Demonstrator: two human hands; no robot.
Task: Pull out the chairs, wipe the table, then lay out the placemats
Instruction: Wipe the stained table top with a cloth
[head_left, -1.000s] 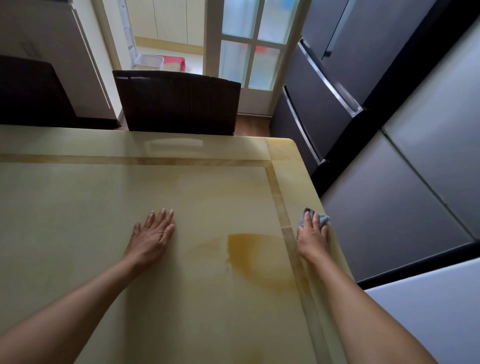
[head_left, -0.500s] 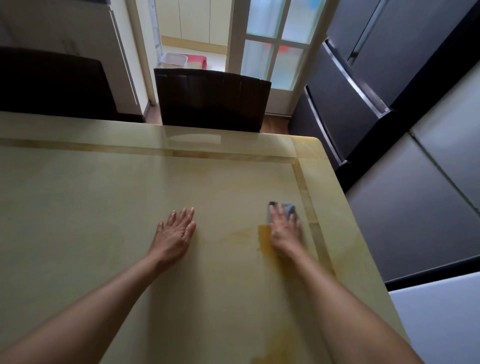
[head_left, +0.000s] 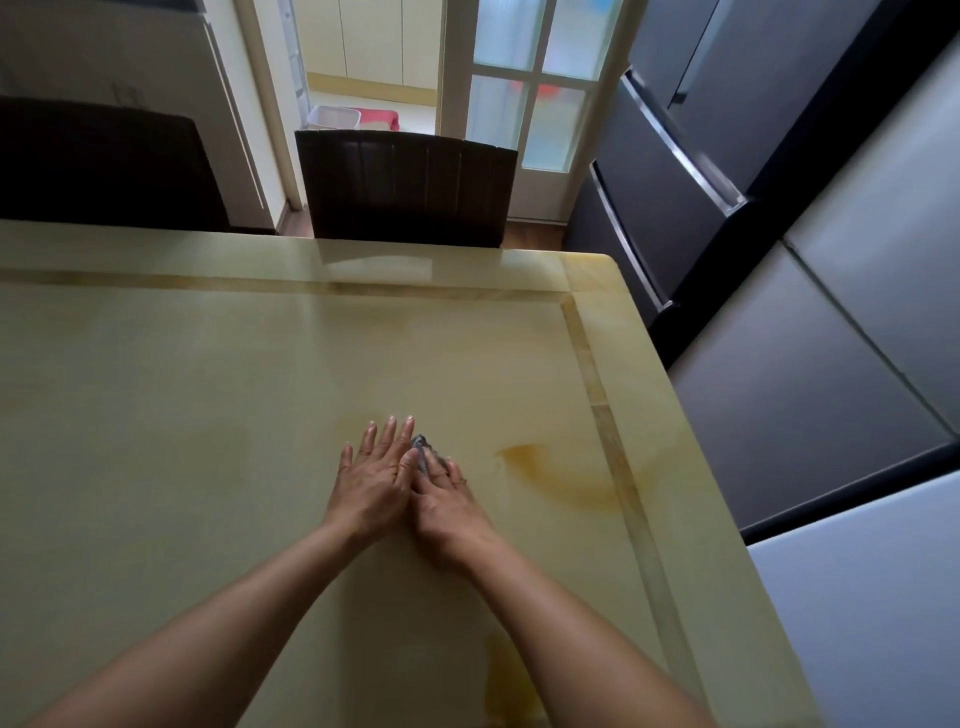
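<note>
Left grip (head_left: 371, 483) spread flat on the glossy yellow stone table (head_left: 208, 389); right grip (head_left: 441, 501), at its 3 o'clock, presses a small grey cloth (head_left: 422, 446).

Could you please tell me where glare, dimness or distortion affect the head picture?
Head view: daylight through the glass door lays pale glare on the table at its far edge; the chair at far left is nearly black; the wide lens slants the grey appliance at right; left hand and right hand look sharp.
</note>
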